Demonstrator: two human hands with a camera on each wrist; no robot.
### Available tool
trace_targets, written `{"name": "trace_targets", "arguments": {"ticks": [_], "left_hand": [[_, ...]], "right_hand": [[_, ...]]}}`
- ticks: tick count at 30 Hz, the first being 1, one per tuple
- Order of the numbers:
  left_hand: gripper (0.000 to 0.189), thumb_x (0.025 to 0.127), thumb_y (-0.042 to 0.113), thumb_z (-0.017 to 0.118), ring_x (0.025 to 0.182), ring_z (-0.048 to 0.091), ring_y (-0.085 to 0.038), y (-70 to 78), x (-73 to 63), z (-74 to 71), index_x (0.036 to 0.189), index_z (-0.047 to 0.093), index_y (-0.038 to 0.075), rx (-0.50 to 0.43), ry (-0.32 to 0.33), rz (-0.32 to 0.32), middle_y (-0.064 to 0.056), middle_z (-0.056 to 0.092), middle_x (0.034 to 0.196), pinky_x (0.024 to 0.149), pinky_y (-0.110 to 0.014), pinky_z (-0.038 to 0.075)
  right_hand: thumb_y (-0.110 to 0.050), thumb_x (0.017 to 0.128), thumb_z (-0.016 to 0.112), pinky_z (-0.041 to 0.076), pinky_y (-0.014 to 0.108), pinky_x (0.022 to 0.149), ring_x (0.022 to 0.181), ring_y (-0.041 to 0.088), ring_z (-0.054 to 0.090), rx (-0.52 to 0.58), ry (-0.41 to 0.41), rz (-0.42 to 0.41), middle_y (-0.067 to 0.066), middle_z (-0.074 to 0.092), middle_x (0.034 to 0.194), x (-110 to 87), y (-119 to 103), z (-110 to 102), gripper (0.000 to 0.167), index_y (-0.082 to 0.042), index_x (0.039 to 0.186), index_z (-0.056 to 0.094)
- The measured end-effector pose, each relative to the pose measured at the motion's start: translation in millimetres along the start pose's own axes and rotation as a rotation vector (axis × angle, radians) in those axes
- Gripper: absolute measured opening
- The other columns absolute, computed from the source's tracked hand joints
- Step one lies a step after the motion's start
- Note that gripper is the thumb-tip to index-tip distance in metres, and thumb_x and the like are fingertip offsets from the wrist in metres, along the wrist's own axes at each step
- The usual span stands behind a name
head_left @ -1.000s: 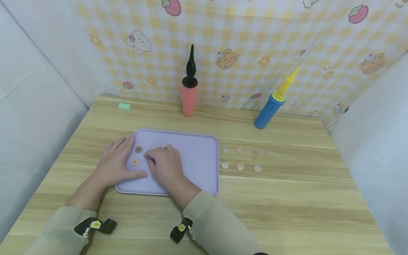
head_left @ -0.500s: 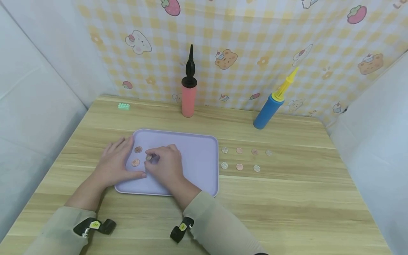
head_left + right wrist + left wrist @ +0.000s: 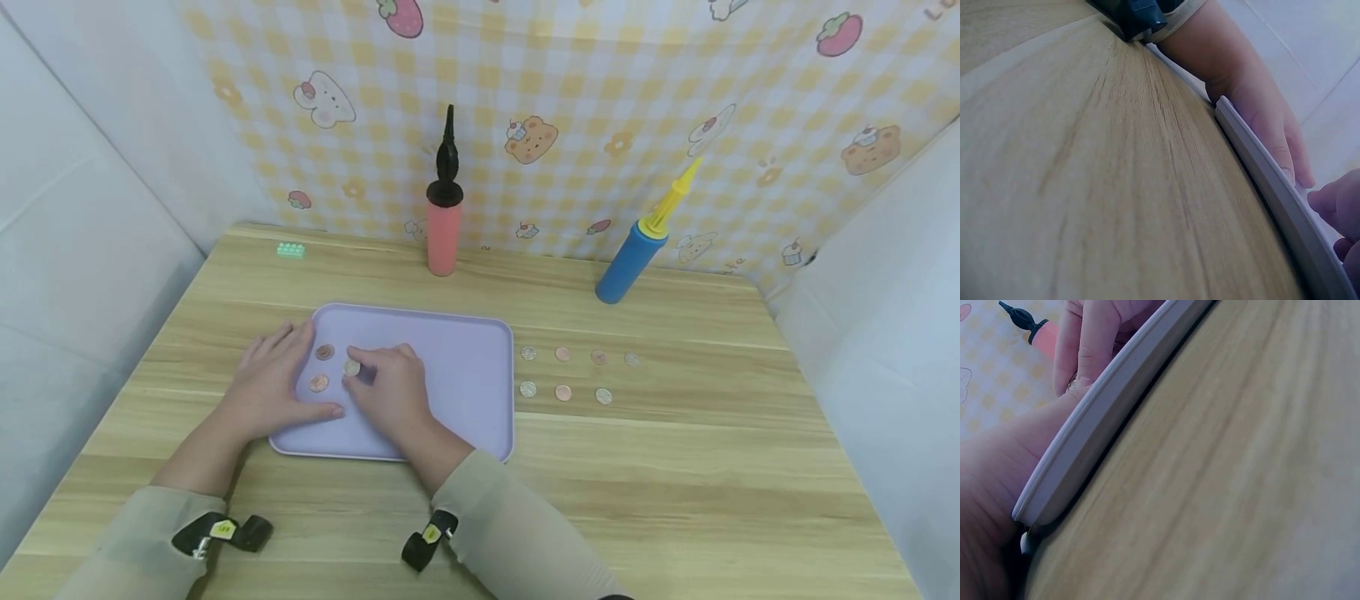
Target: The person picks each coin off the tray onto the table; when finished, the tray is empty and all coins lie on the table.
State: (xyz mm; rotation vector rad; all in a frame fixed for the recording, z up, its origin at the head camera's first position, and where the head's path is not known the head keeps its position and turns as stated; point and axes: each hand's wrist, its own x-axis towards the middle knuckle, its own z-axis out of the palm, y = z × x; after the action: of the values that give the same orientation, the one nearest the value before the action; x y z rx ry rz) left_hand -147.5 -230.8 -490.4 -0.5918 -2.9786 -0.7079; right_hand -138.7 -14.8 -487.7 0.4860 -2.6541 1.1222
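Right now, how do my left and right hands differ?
Your left hand lies at the left end of the tray, thumb stretched out; your right hand is farther in over it, fingers bent. Your right hand pinches a silvery coin; no coin shows in your left hand. Both are bare.

Right hand [image 3: 1094,340] pinching coin [image 3: 1072,382], tray [image 3: 1088,434], tabletop [image 3: 1210,469]

Nothing can be read for sure: dark marks on the yellow label [image 3: 222,529] behind the left hand [image 3: 272,383] and yellow tag [image 3: 431,533] behind the right hand [image 3: 390,387] are too small.
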Motion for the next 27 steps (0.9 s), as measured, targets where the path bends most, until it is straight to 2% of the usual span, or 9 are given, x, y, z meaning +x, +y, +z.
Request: {"name": "trace_targets", "arguments": {"ticks": [12,20,27], "left_hand": [[0.141,0.07,0.066,0.092,0.154,0.02,-0.057,-4.1,-1.2,1.7,0.167,0.02,-0.007,-0.01,0.006,0.0,-0.031,0.029,0.169,0.122,-0.075,0.003],[0.14,0.071,0.066,0.092,0.153,0.021,-0.058,-4.6,-1.6,3.2,0.166,0.02,-0.007,-0.008,0.016,0.007,-0.032,0.029,0.168,0.122,-0.075,0.004],[0.14,0.072,0.064,0.092,0.153,0.02,-0.059,-5.2,-1.0,4.2,0.166,0.019,-0.009,-0.019,0.02,0.016,-0.032,0.029,0.168,0.123,-0.074,0.002]], "right_hand": [[-0.032,0.085,0.093,0.044,0.017,0.086,0.092,0.002,0.058,0.003,-0.043,0.003,-0.014,0.08,0.107,-3.9,0,-1,0.034,-0.023,0.116,0.084],[-0.031,0.087,0.092,0.046,0.015,0.087,0.096,0.004,0.059,0.034,-0.063,-0.016,-0.013,0.08,0.109,-9.9,8,-4,0.033,-0.02,0.117,0.083],[-0.029,0.086,0.093,0.048,0.017,0.087,0.096,0.007,0.063,0.022,-0.053,-0.072,-0.011,0.081,0.106,-15.4,14,-12,0.033,-0.018,0.116,0.084]]}}
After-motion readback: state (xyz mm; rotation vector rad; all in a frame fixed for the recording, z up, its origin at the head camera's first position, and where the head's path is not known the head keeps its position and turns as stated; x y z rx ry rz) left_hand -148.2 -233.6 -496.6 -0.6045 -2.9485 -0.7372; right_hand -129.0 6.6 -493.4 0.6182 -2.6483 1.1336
